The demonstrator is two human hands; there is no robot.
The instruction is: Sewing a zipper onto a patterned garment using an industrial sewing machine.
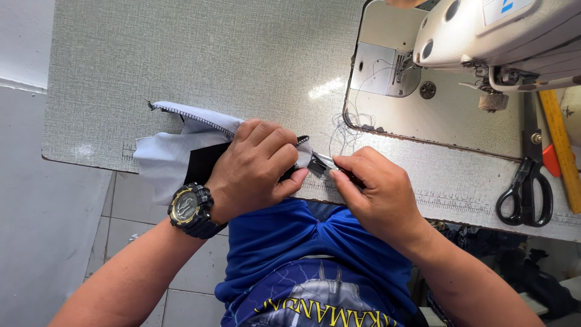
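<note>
My left hand (257, 166) is closed over a piece of white and black fabric (175, 148) with a stitched edge, pinning it at the near edge of the grey table (212, 54). A black wristwatch (189, 209) sits on that wrist. My right hand (372, 191) pinches a small metal thread snip (324, 162) whose tip meets the fabric's end beside my left fingers. Loose threads (348, 127) trail from the cloth toward the sewing machine.
A white sewing machine (484, 36) stands at the back right on its inset bed plate (423, 115). Black scissors (528, 188) and a yellow ruler (561, 145) lie at the right. Tiled floor shows below the table's left edge.
</note>
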